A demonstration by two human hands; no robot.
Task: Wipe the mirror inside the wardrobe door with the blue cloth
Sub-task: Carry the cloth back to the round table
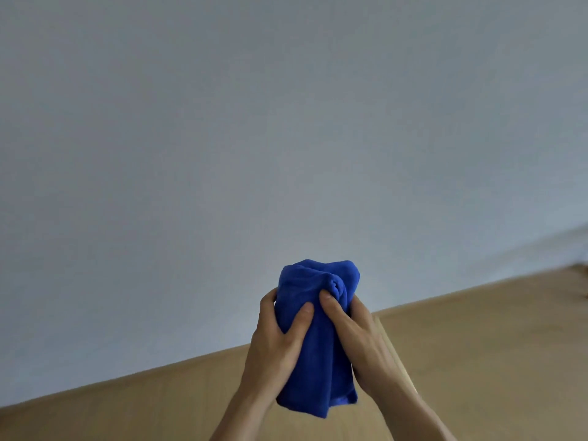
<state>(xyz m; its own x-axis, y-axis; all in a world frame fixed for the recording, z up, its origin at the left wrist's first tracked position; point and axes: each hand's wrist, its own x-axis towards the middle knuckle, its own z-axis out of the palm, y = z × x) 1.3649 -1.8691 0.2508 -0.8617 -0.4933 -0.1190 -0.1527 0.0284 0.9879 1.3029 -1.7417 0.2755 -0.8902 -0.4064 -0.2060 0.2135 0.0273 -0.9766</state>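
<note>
Pale wall (222,122), light wooden surface (477,361)

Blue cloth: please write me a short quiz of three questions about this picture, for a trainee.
1. True or false: only one hand holds the blue cloth.
2. Choose one. The cloth is: A) spread flat, B) bunched into a bundle, C) lying on the wood.
3. What fills the upper part of the head view, behind the hands?

Key:
1. False. The left hand and the right hand both grip it, with their thumbs pressed into the fabric.
2. B.
3. A plain pale wall.
</note>
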